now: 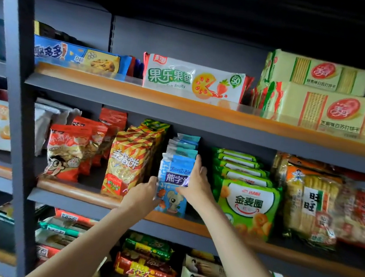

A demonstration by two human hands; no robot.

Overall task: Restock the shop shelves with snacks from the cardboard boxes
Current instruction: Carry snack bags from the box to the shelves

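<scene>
1. Blue snack packet stands upright at the middle shelf front edge, between striped bags and green bags.
2. Left hand and right hand grip its sides.
3. Dark grey shelving, orange-edged, fills the view.

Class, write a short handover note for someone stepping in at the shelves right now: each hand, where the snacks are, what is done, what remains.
Left hand: holds the blue bear packet by its lower left edge.
Right hand: grips its right side.
The packet stands upright at the front of the middle shelf, ahead of a row of matching packets.
Done: neighbouring rows look full.
Left: settle this packet, release. No cardboard boxes are in view.
</scene>
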